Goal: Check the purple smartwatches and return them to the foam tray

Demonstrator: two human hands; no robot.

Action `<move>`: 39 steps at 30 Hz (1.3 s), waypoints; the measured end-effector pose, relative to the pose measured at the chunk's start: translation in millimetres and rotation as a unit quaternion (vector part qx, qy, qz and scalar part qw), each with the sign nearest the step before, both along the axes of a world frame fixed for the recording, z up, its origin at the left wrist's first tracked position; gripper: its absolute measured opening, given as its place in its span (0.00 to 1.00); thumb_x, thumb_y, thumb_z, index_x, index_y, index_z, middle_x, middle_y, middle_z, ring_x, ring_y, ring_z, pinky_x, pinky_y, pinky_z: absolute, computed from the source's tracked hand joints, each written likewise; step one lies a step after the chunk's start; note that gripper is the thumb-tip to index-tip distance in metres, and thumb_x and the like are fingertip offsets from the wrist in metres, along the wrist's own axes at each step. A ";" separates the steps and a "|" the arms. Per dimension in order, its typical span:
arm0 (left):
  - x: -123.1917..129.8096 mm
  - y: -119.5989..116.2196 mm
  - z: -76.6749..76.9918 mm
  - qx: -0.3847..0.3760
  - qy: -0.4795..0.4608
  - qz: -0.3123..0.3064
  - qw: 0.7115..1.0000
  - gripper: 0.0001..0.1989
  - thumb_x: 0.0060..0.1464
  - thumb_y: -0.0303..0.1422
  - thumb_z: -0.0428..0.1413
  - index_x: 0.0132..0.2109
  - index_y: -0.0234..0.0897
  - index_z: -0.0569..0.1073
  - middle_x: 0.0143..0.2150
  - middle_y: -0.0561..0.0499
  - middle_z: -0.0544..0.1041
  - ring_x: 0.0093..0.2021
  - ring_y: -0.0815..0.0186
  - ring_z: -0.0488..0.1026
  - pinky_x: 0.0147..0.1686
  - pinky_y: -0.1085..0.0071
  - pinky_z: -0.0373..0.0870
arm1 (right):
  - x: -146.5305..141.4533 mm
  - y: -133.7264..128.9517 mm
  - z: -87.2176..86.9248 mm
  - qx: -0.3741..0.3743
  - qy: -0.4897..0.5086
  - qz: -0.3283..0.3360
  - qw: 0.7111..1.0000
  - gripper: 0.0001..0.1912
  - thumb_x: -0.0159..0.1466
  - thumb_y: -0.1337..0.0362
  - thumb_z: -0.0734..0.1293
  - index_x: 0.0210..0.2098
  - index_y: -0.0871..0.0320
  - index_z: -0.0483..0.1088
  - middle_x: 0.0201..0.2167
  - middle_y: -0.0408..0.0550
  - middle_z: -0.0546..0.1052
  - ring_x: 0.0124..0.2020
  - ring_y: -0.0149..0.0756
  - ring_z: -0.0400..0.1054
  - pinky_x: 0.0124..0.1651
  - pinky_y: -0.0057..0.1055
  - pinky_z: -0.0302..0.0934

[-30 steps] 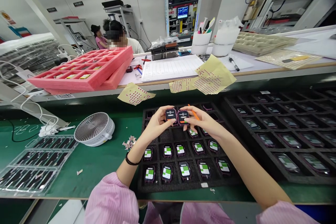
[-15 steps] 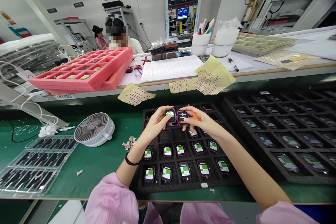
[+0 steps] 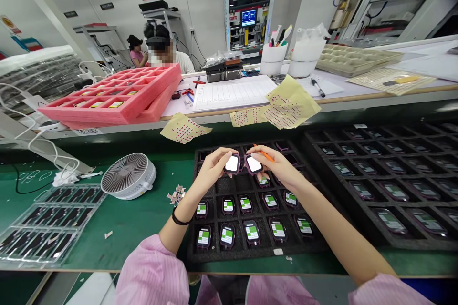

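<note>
Green-topped table (image 3: 136, 233) carries two black foam trays. Near tray (image 3: 257, 253): rows of smartwatches (image 3: 228, 236) in separate pockets, screens lit green and white. Second tray (image 3: 372, 190) to the right, also loaded with watches. To the left, a white desk fan (image 3: 128, 176), a clear plastic tray (image 3: 50, 221) of dark parts and a small heap of paper scraps (image 3: 176, 194). Yellow sheet with red dots (image 3: 185, 128) on the table's far edge. Beyond it, a pink foam tray (image 3: 107, 97) and a co-worker (image 3: 161, 52) (face blurred).

Left hand (image 3: 213, 169): fingers curled, gripping a watch (image 3: 232, 163) by its edges, screen white. Right hand (image 3: 275, 167): fingers closed on a second watch (image 3: 254, 165), an orange stylus (image 3: 264, 153) held alongside. Both watches sit just apart, above the near tray's far rows.
</note>
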State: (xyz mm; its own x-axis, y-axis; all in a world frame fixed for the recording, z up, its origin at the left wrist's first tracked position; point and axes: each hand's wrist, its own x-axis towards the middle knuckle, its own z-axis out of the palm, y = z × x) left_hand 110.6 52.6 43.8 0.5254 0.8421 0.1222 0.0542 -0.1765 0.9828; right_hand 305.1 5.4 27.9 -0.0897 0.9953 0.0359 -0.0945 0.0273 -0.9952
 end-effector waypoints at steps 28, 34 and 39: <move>5.0 1.1 -5.7 -0.023 -0.011 0.008 1.000 0.16 0.55 0.44 0.56 0.41 0.35 0.73 0.31 0.52 0.73 0.25 0.72 0.67 0.20 0.78 0.64 | 4.1 4.2 -5.1 0.020 -0.006 0.020 1.000 0.22 0.54 0.56 0.73 0.45 0.56 0.67 0.28 0.41 0.70 0.20 0.28 0.69 0.16 0.21 0.52; 3.7 1.0 -7.6 -0.021 -0.008 -0.017 1.000 0.16 0.53 0.43 0.58 0.42 0.35 0.72 0.33 0.51 0.73 0.29 0.71 0.68 0.24 0.76 0.68 | 3.8 4.2 -4.4 0.009 -0.013 0.004 1.000 0.21 0.57 0.50 0.70 0.43 0.58 0.68 0.24 0.41 0.71 0.18 0.28 0.68 0.16 0.23 0.52; 0.8 -0.2 -7.1 0.003 0.012 -0.067 0.998 0.18 0.53 0.37 0.59 0.49 0.35 0.69 0.46 0.46 0.74 0.37 0.68 0.72 0.36 0.72 0.72 | 4.1 4.3 -2.3 -0.004 -0.013 -0.029 0.999 0.22 0.56 0.46 0.69 0.38 0.58 0.69 0.19 0.38 0.69 0.15 0.28 0.66 0.16 0.24 0.51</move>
